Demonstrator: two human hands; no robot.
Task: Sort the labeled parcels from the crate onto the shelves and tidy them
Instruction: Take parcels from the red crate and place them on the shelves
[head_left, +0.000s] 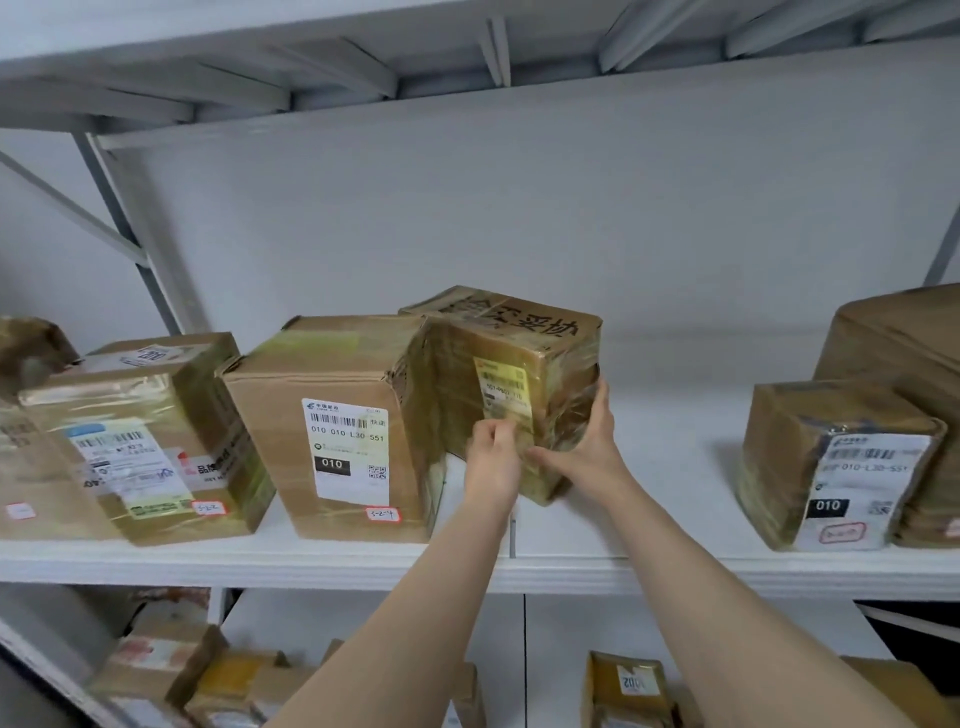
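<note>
Cardboard parcels (501, 389): perhaps six shelved.

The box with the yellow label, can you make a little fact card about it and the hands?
box: taped cardboard box with yellow label, turned corner-forward on the white shelf
writing: black characters on its top
left hand: left hand at the label's lower edge, fingers curled
right hand: right hand holding the box's right lower side
neighbour: box marked 010, touching its left side
far right: another 010 parcel, standing apart

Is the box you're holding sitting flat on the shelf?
No. The box is tilted, its near bottom corner lifted off the shelf between both hands.
</note>
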